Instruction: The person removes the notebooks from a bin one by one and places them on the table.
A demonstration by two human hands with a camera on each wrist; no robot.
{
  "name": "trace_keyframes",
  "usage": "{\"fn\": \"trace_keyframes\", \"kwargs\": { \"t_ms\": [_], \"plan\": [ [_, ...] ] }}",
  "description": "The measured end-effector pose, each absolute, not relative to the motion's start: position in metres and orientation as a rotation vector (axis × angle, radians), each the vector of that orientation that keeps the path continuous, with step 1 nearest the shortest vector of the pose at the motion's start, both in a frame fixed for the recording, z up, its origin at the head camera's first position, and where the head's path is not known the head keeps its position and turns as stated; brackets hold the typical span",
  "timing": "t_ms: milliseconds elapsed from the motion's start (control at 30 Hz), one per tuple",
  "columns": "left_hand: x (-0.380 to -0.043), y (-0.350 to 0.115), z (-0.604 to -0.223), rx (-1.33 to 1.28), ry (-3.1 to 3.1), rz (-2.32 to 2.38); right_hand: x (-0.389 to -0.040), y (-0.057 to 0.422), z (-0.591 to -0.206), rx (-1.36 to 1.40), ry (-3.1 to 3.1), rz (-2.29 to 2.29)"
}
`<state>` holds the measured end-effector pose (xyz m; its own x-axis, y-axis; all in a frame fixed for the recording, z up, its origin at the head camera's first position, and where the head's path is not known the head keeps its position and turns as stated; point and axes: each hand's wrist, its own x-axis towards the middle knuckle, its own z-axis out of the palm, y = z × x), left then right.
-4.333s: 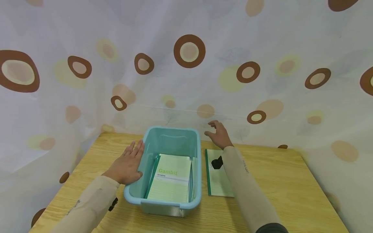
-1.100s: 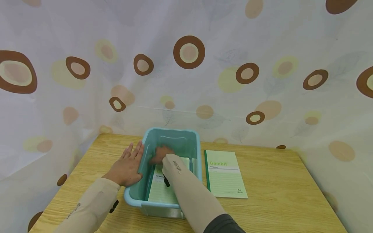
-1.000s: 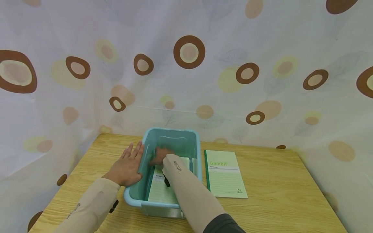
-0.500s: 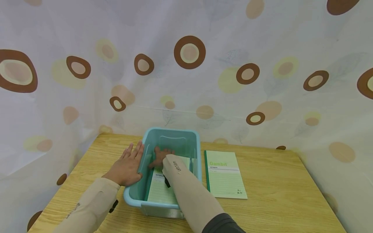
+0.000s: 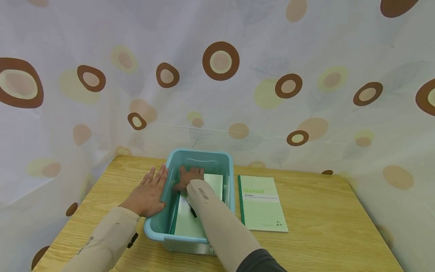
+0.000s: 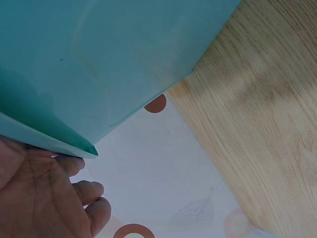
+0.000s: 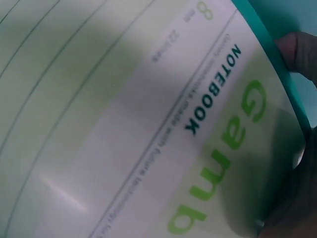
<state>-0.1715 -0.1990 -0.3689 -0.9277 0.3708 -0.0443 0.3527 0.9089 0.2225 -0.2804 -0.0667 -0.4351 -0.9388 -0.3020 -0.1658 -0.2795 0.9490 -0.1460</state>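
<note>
A light-blue plastic bin (image 5: 190, 247) stands on the table and holds several notebooks. My left hand (image 5: 147, 194) rests with straight fingers against its left rim; the left wrist view shows that palm (image 6: 39, 198) by the lip of the bin wall (image 6: 119, 54). Inside the bin, my right hand (image 5: 188, 178) grips the top end of a pale green Gambit notebook (image 5: 214, 185). In the right wrist view, the thumb (image 7: 299, 52) is at the green spine of this notebook (image 7: 148, 109), and the fingers reach its top edge, partly in shadow.
Another Gambit notebook (image 5: 263, 209) lies flat on the wooden table (image 5: 323, 215), right of the bin. Behind and at both sides hangs a patterned white sheet (image 5: 204, 105). My right forearm crosses the bin's front right rim.
My right hand has gone from above the table notebook into the bin. Most recently the top end of the bin's notebook has risen with it. The left hand stays at the rim.
</note>
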Motion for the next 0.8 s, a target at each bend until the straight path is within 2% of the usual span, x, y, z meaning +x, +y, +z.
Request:
{"fn": "trace_keyframes", "kwargs": {
  "t_ms": [300,600,800],
  "plan": [
    [-0.173,-0.198,-0.369,0.558,2.978,0.312,-0.286,-0.071,-0.432,-0.422,2.954,-0.137],
    [-0.172,-0.197,-0.369,0.571,2.978,0.286,-0.289,-0.068,-0.404,-0.472,3.029,-0.139],
    [-0.171,-0.196,-0.368,0.55,2.976,0.297,-0.291,-0.061,-0.371,-0.477,3.058,-0.106]
  ]
}}
